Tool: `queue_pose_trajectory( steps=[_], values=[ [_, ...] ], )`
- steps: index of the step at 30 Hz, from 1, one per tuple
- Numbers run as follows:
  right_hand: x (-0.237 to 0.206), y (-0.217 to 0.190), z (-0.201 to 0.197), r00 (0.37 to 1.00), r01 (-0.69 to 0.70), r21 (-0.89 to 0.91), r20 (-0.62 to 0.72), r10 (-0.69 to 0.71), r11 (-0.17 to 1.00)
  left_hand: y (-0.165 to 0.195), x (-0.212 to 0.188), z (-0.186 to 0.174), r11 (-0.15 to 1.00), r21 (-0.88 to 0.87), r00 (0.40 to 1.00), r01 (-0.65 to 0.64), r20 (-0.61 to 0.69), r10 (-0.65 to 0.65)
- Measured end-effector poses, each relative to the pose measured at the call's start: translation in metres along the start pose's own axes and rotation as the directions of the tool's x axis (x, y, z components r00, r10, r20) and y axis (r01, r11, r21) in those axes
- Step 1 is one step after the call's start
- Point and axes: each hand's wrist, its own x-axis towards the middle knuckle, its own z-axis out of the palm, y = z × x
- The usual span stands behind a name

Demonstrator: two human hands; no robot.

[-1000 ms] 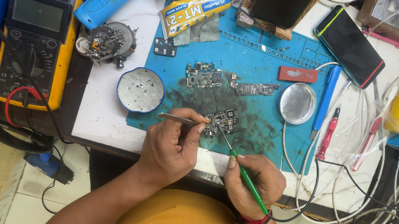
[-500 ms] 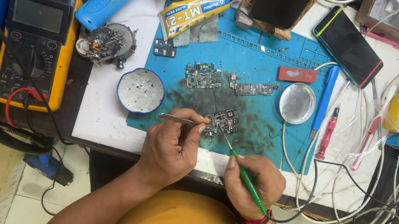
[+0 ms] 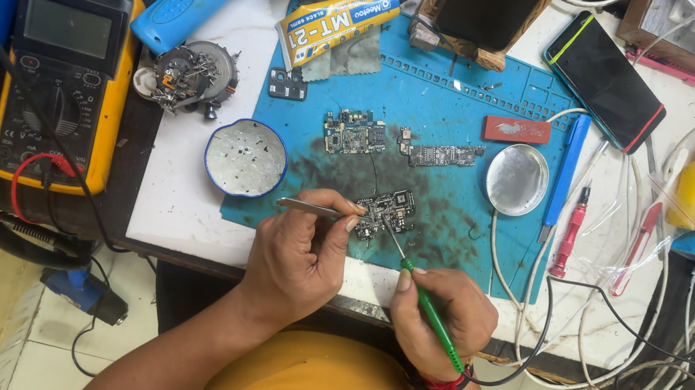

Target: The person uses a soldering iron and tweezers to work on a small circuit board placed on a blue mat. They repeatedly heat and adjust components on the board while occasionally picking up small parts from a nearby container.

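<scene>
— Nothing much is moving since a second ago: both hands are staying over the same small circuit board (image 3: 386, 210), and the tools are keeping their angles.

— What is the left hand (image 3: 298, 258) doing in the head view?

— It is pinching metal tweezers (image 3: 313, 209), fingers (image 3: 352, 223) closed together on the shaft, the tweezers lying level and pointing left, with the fingertip end just beside the board's left edge.

— And the right hand (image 3: 440, 316)?

— It is gripping a green-handled soldering iron (image 3: 430, 312), fingers wrapped tight around the handle, the thin tip slanting up and left and touching the board's lower right corner. A black cable is trailing from the handle past the wrist.

— Where is the board sitting?

— It is lying on the scorched dark patch of the blue repair mat (image 3: 467, 111), near the front edge of the white surface (image 3: 176, 193).

— What else is lying around it?

— Two more circuit boards (image 3: 355, 133) are resting higher on the mat. A round blue-rimmed tin (image 3: 246, 158) is sitting left of the hands, a silver lid (image 3: 517, 179) to the right, a yellow glue tube (image 3: 339, 24) above, and a yellow multimeter (image 3: 68, 79) far left.
</scene>
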Motion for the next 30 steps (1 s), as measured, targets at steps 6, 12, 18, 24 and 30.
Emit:
queue_pose_trajectory(
  steps=[6, 12, 18, 24, 30],
  values=[
    [0.0010, -0.0005, -0.0004, 1.000, 0.028, -0.035, 0.015, -0.028, 0.999, -0.0005, 0.0001, -0.0003, 1.000, 0.011, 1.000, 0.008, 0.008, -0.008],
    [0.0012, -0.0001, -0.0004, 0.999, 0.034, -0.026, 0.023, -0.033, 0.999, -0.0009, -0.0009, 0.0001, 1.000, 0.005, 1.000, 0.003, 0.000, -0.003],
    [0.0016, -0.0012, -0.0004, 0.999, 0.033, -0.036, 0.023, -0.033, 0.999, 0.0008, -0.0002, -0.0007, 1.000, 0.017, 1.000, 0.014, 0.008, -0.014],
    [0.0003, -0.0008, 0.0000, 1.000, 0.029, -0.018, 0.012, -0.029, 0.999, -0.0003, 0.0000, 0.0001, 1.000, 0.007, 1.000, -0.010, -0.001, 0.010],
    [0.0005, -0.0010, -0.0004, 0.999, 0.035, -0.033, 0.015, -0.035, 0.999, -0.0004, 0.0005, 0.0000, 1.000, 0.013, 1.000, -0.014, -0.001, 0.014]
  ],
)
